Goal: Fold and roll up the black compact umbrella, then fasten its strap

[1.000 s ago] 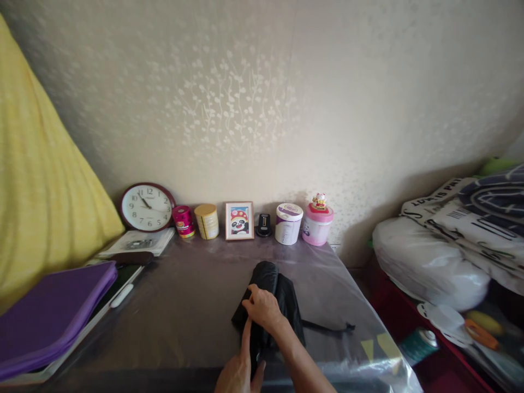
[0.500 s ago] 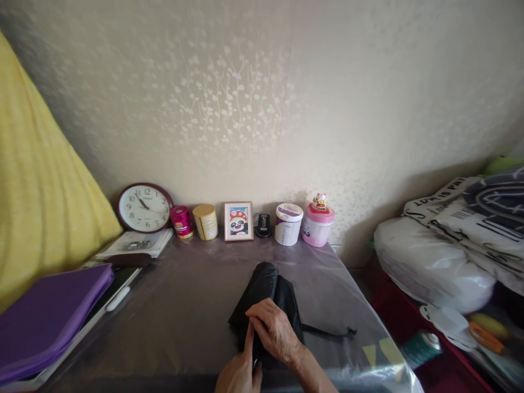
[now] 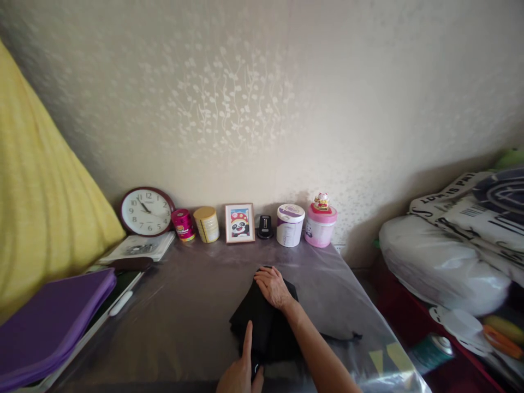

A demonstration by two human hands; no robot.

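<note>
A black folded cloth item (image 3: 262, 327) lies on the table (image 3: 184, 316) near its front edge, with a thin black cord (image 3: 344, 337) trailing to its right. My right hand (image 3: 273, 286) rests flat on the far end of the cloth, fingers stretched out. At the near end my left hand (image 3: 241, 371) presses down with the index finger extended; its other fingers are cut off by the bottom of the picture.
Along the wall stand a round clock (image 3: 146, 212), a red tin (image 3: 183, 224), a yellow tin (image 3: 207, 223), a framed panda picture (image 3: 239, 222), a white tub (image 3: 290, 225) and a pink tub (image 3: 320, 225). A purple case (image 3: 53, 322) lies left; bedding (image 3: 442, 262) is piled right.
My right hand has slid from the near middle of the black cloth to its far end, flattening it. The left index finger has stayed at the near end.
</note>
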